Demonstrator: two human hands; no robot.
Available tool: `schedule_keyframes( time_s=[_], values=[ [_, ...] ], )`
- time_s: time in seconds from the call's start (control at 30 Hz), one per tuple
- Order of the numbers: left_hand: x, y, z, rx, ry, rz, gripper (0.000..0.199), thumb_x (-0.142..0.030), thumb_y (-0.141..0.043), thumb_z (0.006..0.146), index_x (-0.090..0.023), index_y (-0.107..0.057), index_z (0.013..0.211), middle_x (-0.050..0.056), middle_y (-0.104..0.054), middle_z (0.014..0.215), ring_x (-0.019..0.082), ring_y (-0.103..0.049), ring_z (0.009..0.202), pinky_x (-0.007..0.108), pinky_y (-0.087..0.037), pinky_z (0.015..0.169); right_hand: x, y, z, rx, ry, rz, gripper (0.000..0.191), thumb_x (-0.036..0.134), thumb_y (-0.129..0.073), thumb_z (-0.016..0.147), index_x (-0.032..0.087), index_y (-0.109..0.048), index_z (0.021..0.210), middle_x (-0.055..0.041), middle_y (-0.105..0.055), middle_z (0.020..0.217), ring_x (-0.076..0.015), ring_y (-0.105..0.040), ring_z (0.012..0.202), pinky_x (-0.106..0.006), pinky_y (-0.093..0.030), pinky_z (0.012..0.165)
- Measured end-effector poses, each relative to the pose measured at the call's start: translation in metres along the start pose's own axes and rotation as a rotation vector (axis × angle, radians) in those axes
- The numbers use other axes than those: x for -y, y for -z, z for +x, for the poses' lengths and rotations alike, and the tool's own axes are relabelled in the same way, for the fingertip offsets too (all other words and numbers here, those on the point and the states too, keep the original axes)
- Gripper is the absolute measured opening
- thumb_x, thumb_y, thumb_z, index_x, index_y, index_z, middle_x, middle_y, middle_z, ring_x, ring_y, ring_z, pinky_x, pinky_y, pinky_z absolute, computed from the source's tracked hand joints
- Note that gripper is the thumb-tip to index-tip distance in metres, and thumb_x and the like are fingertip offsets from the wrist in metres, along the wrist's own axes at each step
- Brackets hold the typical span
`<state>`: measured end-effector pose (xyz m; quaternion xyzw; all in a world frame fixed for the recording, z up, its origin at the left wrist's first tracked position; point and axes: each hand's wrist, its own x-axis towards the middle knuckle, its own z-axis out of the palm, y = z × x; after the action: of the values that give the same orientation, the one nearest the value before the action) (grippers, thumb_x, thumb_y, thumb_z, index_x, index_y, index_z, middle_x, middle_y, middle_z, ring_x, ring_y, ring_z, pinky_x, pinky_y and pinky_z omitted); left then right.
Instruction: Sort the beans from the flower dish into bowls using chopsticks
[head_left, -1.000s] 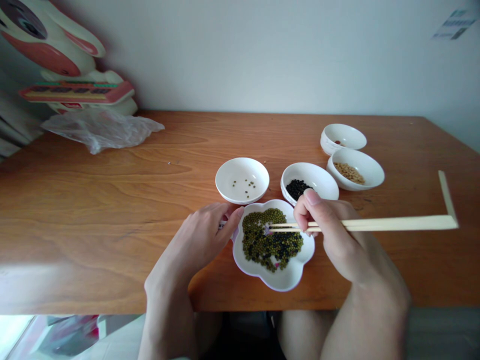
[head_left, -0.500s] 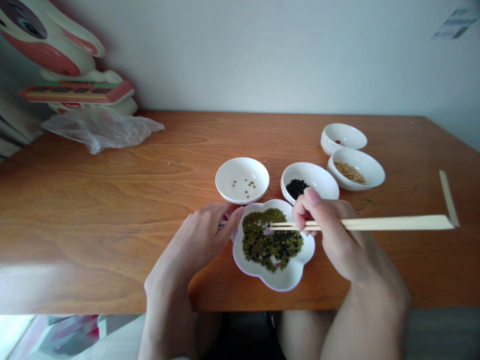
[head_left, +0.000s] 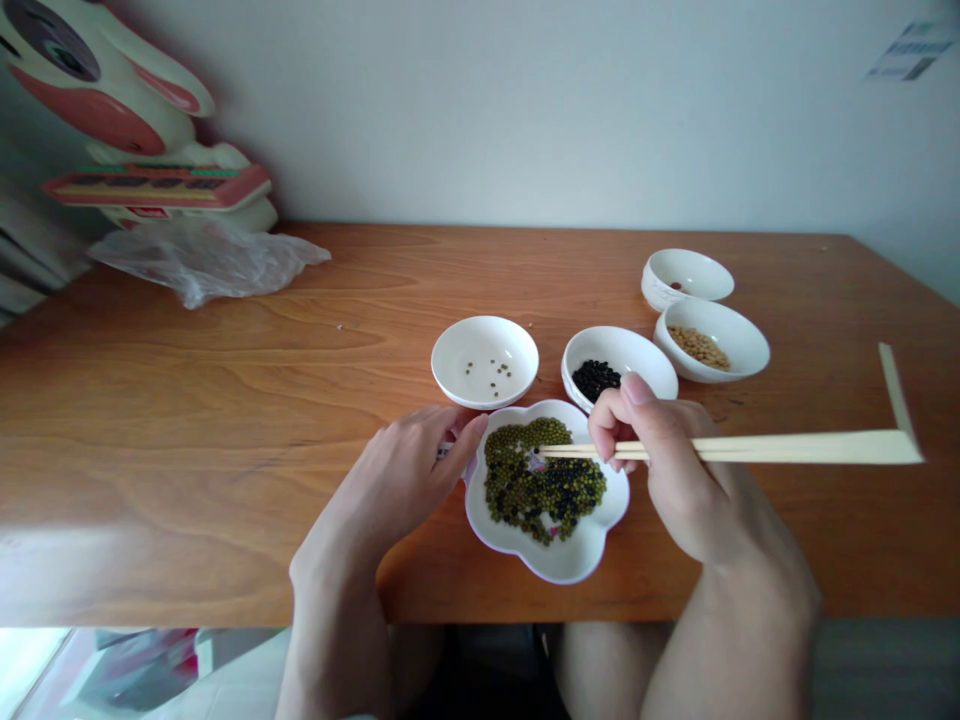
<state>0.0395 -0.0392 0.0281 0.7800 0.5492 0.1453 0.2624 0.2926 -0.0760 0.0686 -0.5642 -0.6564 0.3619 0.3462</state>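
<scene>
Chopsticks (head_left: 795, 447) point leftward from the curled right hand (head_left: 671, 475) into the dish (head_left: 566, 568).

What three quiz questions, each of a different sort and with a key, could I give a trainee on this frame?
1. Short answer: which hand holds the chopsticks?

2. True or false: from the person's viewpoint, the bowl of black beans stands to the right of the bowl with a few scattered green beans.

3. Multiple choice: over which vessel are the tips of the chopsticks?
A) the bowl of tan beans
B) the flower-shaped dish
C) the bowl with a few scattered green beans

Key:
1. The right hand.
2. True.
3. B.
</scene>
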Motion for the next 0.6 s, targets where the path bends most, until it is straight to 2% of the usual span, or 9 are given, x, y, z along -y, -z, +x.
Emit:
schedule_keyframes(
  time_s=[0.37,0.6],
  values=[
    [0.0008,-0.0005,-0.0003,-0.003,-0.006,-0.002,0.045,-0.054,-0.039,0.110,-0.024,-0.071,0.099,0.004,-0.078,0.092,0.022,-0.070,0.082,0.031,-0.040,0.068,-0.0010,-0.0003,0.0003,0.028,-0.022,0.005,0.065,0.063,-0.020,0.111,0.021,-0.048,0.069,0.0006,-0.046,0.066,-0.0165,-0.046,0.065,-0.035,-0.032,0.066],
    [0.0015,0.0002,0.0000,0.004,0.000,-0.004,0.043,-0.054,-0.041,0.110,-0.026,-0.070,0.096,0.000,-0.076,0.089,0.020,-0.069,0.079,0.030,-0.039,0.067,-0.0013,-0.0006,0.0004,0.021,-0.015,0.013,0.064,0.062,-0.022,0.111,0.021,-0.047,0.070,0.0009,-0.047,0.066,-0.0161,-0.046,0.066,-0.035,-0.032,0.067]
  ],
)
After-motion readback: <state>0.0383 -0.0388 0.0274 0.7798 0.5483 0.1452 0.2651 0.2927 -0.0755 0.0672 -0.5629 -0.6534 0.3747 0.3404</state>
